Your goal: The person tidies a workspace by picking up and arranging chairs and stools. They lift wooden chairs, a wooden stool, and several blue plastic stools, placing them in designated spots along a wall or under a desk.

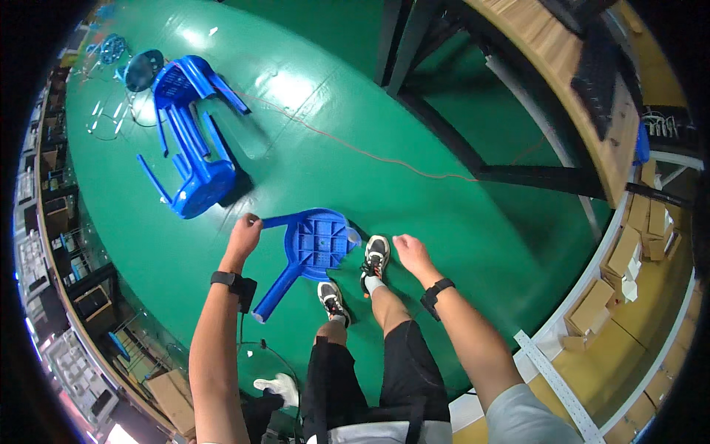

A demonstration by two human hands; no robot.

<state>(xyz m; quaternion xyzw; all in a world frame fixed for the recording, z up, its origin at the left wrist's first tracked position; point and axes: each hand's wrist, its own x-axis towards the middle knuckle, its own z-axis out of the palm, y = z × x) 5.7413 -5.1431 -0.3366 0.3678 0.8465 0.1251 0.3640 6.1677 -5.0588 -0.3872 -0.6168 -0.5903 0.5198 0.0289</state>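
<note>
A blue plastic stool (318,244) lies on the green floor in front of my feet, its ribbed underside facing up. One leg points left and another slants toward the lower left. My left hand (248,229) is closed on the end of the left-pointing leg. My right hand (414,255) hangs apart from the stool, just right of my shoe (376,255). Its fingers look curled in, and nothing shows between them. A pale, blurred shape (353,236) sits at the stool's right edge.
More blue plastic stools (205,191) lie tipped over at upper left. A thin red cable (355,150) crosses the floor. At upper right stands a wooden-topped table (547,52) with black legs. Cardboard boxes (595,303) line the right side. Another person's white shoe (281,388) is at lower left.
</note>
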